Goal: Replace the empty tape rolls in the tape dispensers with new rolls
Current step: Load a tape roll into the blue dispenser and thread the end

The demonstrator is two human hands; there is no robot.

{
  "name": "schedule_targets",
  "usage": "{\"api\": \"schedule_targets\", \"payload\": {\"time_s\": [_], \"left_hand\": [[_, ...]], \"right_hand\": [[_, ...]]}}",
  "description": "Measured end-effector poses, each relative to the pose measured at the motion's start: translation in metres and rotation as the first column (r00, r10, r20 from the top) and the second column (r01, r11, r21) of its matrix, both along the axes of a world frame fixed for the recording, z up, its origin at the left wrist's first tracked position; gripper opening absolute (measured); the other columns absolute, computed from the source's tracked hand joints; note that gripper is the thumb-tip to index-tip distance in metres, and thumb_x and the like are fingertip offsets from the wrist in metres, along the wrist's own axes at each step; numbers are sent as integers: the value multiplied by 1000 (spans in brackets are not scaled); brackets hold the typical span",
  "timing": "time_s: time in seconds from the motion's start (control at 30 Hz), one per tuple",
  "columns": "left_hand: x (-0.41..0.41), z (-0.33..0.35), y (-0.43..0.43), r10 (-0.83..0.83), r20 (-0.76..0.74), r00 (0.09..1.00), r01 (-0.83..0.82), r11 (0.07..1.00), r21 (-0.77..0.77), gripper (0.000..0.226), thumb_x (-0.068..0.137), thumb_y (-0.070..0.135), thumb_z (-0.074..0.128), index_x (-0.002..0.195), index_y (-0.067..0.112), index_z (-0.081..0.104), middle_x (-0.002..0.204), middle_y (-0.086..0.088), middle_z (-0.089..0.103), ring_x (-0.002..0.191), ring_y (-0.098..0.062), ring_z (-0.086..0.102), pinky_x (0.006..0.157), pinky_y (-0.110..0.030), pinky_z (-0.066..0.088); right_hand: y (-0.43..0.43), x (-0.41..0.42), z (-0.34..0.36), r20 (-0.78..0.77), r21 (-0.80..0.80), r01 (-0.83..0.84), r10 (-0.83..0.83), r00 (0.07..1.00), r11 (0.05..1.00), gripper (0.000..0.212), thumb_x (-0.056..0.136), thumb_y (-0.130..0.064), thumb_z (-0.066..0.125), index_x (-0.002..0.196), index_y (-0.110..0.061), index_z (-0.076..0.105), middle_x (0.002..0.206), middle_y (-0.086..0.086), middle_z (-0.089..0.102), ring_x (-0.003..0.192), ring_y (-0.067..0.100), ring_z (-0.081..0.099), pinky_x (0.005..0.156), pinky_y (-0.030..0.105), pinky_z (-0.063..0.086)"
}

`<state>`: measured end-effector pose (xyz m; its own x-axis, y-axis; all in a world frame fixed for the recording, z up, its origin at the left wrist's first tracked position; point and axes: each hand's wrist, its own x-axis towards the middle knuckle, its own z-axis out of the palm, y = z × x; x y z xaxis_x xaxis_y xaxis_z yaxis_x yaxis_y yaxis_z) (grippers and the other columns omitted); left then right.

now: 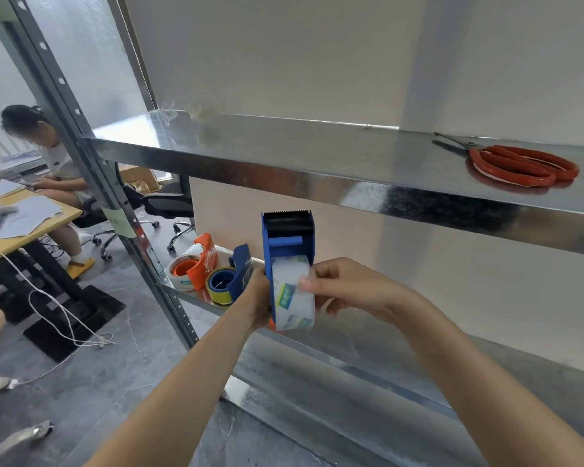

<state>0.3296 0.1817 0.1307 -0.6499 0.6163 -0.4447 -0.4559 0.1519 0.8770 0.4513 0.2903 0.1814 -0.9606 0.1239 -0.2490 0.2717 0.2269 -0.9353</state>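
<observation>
I hold a blue tape dispenser (pixel 288 241) upright in front of the metal shelving, its toothed blade at the top. A clear tape roll (pixel 292 296) with a green and yellow label sits in it. My left hand (pixel 260 298) grips the dispenser from the left side. My right hand (pixel 343 288) pinches the tape roll at its right edge with thumb and fingers. On the lower shelf (pixel 199 298) behind lie an orange dispenser (pixel 203 264) with a clear roll and another blue dispenser (pixel 238 271) with a yellowish roll (pixel 218 286).
Red-handled scissors (pixel 520 163) lie on the upper shelf (pixel 317 153) at the right. A slotted upright post (pixel 115 203) stands left. Beyond it are a wooden desk (pixel 11 230) with papers, office chairs, a seated person (pixel 54 163) and a white cable on the floor.
</observation>
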Motion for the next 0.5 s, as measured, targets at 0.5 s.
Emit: {"api": "schedule_targets", "payload": {"time_s": [0.5], "left_hand": [[-12,-11,-4,136,10,991,-136,991,10,42,97,38,31,88,9,61,81,-15,65,66,-30,62,75,-41,49]], "right_hand": [[-14,-18,5,42,-227,281,-278,960,933,41,92,-38,59,80,0,67,54,7,63,41,12,49,41,20,40]]}}
